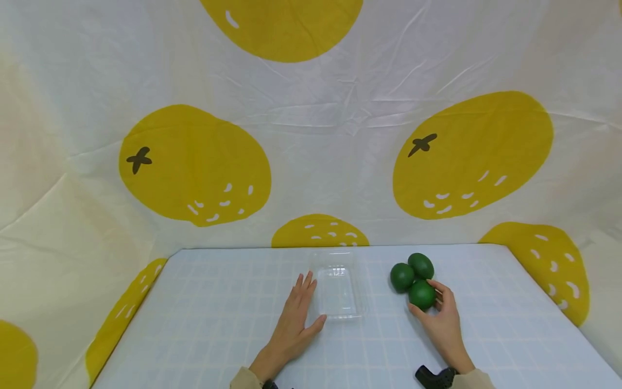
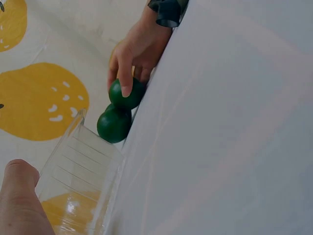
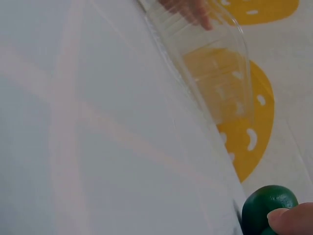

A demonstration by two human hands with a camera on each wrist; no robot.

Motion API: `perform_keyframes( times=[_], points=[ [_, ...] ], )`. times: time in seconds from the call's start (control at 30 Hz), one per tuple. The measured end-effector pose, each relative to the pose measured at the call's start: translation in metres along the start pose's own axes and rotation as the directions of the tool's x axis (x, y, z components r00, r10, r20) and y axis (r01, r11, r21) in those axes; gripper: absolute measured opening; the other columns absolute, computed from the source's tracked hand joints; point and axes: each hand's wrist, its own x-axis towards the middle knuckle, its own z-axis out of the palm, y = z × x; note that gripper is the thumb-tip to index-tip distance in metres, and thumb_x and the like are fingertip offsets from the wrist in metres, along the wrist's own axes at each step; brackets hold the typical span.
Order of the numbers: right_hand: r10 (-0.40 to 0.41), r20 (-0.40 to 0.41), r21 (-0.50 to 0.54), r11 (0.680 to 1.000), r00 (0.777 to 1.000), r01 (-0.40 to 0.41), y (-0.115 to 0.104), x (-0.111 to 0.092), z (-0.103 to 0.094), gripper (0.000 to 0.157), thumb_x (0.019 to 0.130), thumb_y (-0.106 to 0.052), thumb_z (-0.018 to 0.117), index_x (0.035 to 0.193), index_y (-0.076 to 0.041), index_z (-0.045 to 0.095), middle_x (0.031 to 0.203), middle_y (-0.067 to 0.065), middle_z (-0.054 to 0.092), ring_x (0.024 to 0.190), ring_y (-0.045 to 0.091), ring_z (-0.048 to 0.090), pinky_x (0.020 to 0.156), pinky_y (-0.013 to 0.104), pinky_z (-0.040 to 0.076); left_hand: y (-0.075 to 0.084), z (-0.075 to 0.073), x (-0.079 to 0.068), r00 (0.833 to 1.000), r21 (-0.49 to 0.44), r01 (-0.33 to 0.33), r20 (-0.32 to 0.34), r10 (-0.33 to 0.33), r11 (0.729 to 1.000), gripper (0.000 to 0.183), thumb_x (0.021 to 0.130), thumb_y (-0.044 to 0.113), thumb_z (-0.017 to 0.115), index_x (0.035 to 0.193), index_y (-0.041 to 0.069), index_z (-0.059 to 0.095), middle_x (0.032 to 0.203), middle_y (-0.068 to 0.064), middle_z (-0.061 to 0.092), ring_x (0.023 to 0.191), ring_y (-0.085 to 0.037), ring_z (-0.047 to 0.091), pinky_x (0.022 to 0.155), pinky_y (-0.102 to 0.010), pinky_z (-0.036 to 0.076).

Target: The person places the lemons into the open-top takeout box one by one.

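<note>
The left hand (image 1: 291,327) is spread at the left side of the clear container (image 1: 360,302). To the right, on the table (image 1: 510,329), the right hand (image 1: 444,323) pinches the nearest green fruit (image 1: 421,295) — two other green fruits (image 1: 401,277) lie just behind.

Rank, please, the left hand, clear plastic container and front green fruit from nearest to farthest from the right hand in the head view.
1. Front green fruit, held by the right hand.
2. Clear plastic container, left of the fruit.
3. Left hand, at the container's left.
</note>
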Motion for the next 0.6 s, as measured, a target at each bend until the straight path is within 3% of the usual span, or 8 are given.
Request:
perform_keyframes(
  times=[0.2, 0.43, 0.6],
  points=[
    [-0.024, -0.013, -0.003, 1.000, 1.000, 0.024, -0.0007, -0.0022, 0.0002, 0.078, 0.071, -0.020, 0.083, 0.134, -0.007, 0.038, 0.132, 0.016, 0.045, 0.118, 0.030, 0.046, 0.092, 0.045, 0.041, -0.0010, 0.0003, 0.0000, 1.000, 0.007, -0.006, -0.002, 0.006, 1.000, 0.072, 0.091, 0.044, 0.050, 0.148, 0.008, 0.026, 0.155, -0.011, 0.019, 0.141, -0.036, 0.017, 0.107, -0.060, 0.021],
    [-0.007, -0.094, -0.011, 1.000, 0.996, 0.006, -0.0008, -0.0048, 0.0007, 0.076, 0.065, -0.023, 0.086, 0.128, -0.012, 0.045, 0.122, 0.005, 0.052, 0.104, 0.014, 0.050, 0.080, 0.011, 0.039, -0.0004, 0.0003, -0.0002, 1.000, 0.007, -0.002, -0.002, 0.002, 1.000, 0.072, 0.091, 0.044, 0.051, 0.147, 0.006, 0.028, 0.155, -0.011, 0.020, 0.141, -0.035, 0.016, 0.108, -0.058, 0.021],
    [-0.010, -0.148, 0.047, 0.999, 0.989, 0.017, -0.0042, -0.0063, 0.0000, 0.074, 0.064, -0.020, 0.087, 0.126, -0.011, 0.047, 0.121, 0.002, 0.053, 0.099, 0.003, 0.048, 0.077, 0.005, 0.040, -0.0002, -0.0001, 0.0000, 1.000, 0.009, -0.007, -0.002, 0.007, 1.000, 0.072, 0.091, 0.044, 0.051, 0.147, 0.006, 0.028, 0.155, -0.011, 0.020, 0.141, -0.035, 0.016, 0.108, -0.058, 0.022]
  ],
)
